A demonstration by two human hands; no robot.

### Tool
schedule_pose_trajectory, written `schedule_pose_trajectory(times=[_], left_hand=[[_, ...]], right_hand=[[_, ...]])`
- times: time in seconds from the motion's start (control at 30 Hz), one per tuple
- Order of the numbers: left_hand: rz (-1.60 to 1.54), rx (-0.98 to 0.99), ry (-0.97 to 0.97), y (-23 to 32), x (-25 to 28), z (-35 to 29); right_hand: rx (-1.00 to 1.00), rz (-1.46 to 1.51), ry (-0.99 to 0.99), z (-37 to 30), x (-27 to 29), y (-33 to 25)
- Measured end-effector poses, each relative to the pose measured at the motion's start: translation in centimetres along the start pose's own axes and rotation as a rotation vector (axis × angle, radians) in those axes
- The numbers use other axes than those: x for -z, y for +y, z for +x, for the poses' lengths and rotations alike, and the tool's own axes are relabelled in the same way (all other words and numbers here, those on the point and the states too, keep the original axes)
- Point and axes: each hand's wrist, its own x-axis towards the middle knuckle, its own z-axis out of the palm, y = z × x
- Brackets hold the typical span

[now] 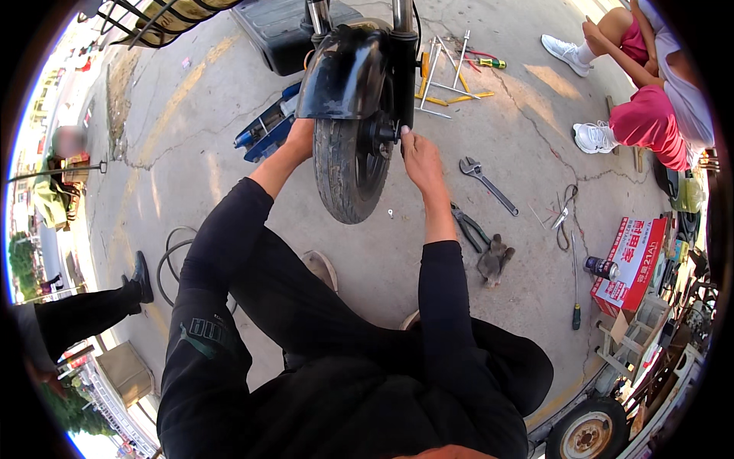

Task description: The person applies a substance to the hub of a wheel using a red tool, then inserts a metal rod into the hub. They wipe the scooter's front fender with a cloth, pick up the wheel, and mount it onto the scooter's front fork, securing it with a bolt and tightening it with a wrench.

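In front of me stands the front wheel (340, 180) of a two-wheeler, its black tyre worn, under a glossy black fender (336, 76). My right hand (422, 159) is at the right end of the axle, below the black fork leg (403, 84). Its thumb and fingers are closed at the axle end; whatever they pinch is too small to make out. On the wheel's left side, my left hand (303, 138) reaches in behind the tyre and fender, which hide its fingers. A small metal piece (390, 213) lies on the ground right of the tyre.
A blue jack (267, 130) lies left of the wheel. To the right are an adjustable wrench (489, 186), pliers (470, 227), a grey glove (496, 260), scissors (564, 213), a screwdriver (576, 306) and a red-white box (628, 264). A person (661, 115) sits at far right.
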Motion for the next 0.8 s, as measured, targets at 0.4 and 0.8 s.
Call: schedule_pose_trajectory(times=[0.4, 0.8], left_hand=[[0.254, 0.13, -0.021, 2.2, 0.5, -0.3], [-0.027, -0.003, 0.095, -5.3, 0.3, 1.2]], right_hand=[[-0.08, -0.039, -0.038, 0.5, 0.3, 0.0], [-0.053, 0.036, 0.043, 0.5, -1.2, 1.0]])
